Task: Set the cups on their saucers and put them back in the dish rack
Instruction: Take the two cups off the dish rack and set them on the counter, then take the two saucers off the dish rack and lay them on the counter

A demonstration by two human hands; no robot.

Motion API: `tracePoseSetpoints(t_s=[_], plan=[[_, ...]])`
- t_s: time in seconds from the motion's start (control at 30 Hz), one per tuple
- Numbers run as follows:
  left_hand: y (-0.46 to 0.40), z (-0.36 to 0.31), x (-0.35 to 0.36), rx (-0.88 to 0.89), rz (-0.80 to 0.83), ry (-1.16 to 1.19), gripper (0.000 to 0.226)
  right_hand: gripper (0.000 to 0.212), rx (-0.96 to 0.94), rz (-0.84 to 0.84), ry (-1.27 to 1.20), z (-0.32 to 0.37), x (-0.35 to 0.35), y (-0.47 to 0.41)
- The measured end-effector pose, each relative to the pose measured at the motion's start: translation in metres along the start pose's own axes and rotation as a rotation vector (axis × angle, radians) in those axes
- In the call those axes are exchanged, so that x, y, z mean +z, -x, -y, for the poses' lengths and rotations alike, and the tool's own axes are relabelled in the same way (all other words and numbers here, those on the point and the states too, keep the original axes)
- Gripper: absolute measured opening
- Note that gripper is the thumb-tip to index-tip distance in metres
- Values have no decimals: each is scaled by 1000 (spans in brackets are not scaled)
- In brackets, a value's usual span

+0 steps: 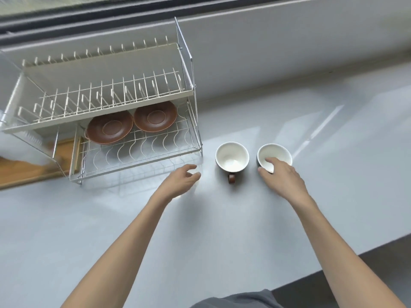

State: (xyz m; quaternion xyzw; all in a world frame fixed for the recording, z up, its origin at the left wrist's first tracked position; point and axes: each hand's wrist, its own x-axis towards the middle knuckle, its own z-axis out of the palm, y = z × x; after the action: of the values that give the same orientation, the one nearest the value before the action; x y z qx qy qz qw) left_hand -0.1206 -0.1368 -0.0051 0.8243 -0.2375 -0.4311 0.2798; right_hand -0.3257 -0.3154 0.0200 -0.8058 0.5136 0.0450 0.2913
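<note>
A: Where are the cups?
B: Head view: two white-lined round ceramic cups [232, 157] stand upright on the grey counter [311, 134], right of the white wire dish rack [142, 150].
A: The saucers?
B: Two brown glazed saucers [110, 130] lie on its lower shelf.
A: Hands?
B: The right hand [281, 176] grips the right-hand cup's [274, 152] rim; the left hand [181, 177] hovers loosely spread, holding nothing.

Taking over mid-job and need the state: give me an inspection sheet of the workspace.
Surface: pale grey counter, with light reflections.
Job's things: two brown saucers lie on the lower tier of the dish rack; two white-lined cups stand on the counter, right of the rack, off their saucers.
Clutter: wooden tray beside the rack's left end.
Grippers: left hand hovers open, holding nothing; right hand grips the right cup's rim.
Cables: nothing seen.
Surroundings: window ledge behind; upper rack tier holds no dishes.
</note>
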Motion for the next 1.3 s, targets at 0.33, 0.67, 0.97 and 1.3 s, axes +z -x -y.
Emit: tracePoseSetpoints(t_s=[0.33,0.67,0.97,1.3], plan=[[52,39,-99,-8,-1,-449,54,56,-361,240,231,105,17,16],[59,53,-159,-62,-127,-662,57,48,-586,119,480,198,52,12],[4,47,-140,148,-728,-677,63,56,-748,-150,336,230,82,-24],[-54,47,-121,146,-892,-292,53,48,-703,-221,213,256,106,-86]])
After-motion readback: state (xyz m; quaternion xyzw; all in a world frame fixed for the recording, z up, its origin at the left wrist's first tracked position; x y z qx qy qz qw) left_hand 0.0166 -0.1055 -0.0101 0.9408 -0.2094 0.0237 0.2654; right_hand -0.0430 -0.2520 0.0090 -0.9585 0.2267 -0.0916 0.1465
